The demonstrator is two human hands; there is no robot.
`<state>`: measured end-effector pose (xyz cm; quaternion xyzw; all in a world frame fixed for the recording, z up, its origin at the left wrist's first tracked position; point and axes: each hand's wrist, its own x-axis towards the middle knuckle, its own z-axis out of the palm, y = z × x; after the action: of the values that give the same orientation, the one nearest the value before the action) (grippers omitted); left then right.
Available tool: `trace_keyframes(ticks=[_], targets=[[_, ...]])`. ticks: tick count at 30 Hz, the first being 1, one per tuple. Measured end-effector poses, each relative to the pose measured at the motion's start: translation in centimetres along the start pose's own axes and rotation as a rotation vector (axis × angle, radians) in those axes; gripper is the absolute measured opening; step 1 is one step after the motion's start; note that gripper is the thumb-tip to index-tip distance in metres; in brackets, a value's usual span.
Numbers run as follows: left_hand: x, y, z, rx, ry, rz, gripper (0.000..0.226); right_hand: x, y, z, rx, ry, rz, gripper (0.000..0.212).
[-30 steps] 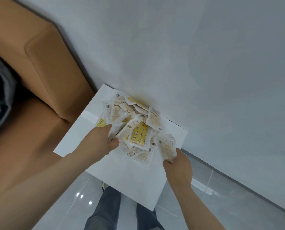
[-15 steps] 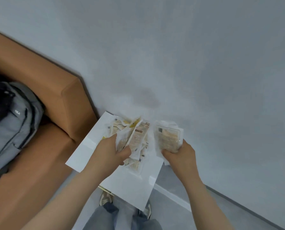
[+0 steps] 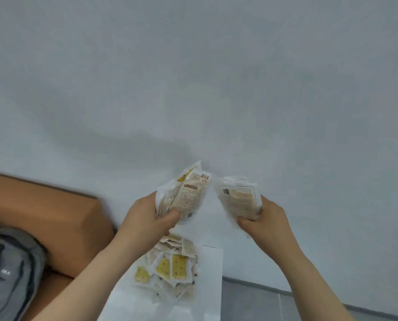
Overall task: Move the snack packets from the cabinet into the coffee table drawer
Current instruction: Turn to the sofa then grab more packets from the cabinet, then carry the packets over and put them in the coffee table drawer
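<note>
Left hand (image 3: 147,220) is curled round a fanned bundle of snack packets (image 3: 185,193), with the thumb laid across the front. Right hand (image 3: 264,220) is closed on a second stack (image 3: 238,200), flatter and tidier. Both lots are held up above the white cabinet (image 3: 210,281), just apart from each other. A loose heap (image 3: 170,269) of packets, some yellow, is left on the cabinet top, under the left forearm. Orange sofa (image 3: 54,216) and grey backpack (image 3: 10,274) are seen at left, grey floor (image 3: 251,302) at lower right. The coffee table drawer is not in view.

Step is judged as carrying off two handfuls, with the task early since much of the pile is not yet moved.

The left bundle is splayed and looks like slick film, so slipping is likely. It should be squared up and pinched lower down before anything is carried. Bundles are best kept upright and close to the body. The heap should not be swept off the edge by the forearm. At least one more trip is probably needed.
</note>
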<state>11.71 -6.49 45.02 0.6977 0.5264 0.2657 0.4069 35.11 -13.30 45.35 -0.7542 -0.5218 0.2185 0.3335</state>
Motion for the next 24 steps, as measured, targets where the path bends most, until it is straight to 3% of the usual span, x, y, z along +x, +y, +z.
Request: trace_keyframes(ticks=[2,9,18,24], targets=[[0.6,1.2,-0.7,0.012,-0.032,0.049,0.003,-0.8,-0.9,-1.8,-0.038,0.056,0.008,0.011],[0.6,8.4,2.9,-0.024,-0.284,0.262,0.020,-6.8,0.6,-8.9,-0.116,0.282,0.140,0.009],[-6.4,19.9,15.5,-0.013,-0.539,0.532,0.026,-20.9,7.7,-21.6,-0.203,0.530,0.316,0.008],[-15.5,28.3,26.3,-0.093,-0.662,0.610,0.019,-32.1,12.6,-30.6,-0.255,0.698,0.411,0.013]])
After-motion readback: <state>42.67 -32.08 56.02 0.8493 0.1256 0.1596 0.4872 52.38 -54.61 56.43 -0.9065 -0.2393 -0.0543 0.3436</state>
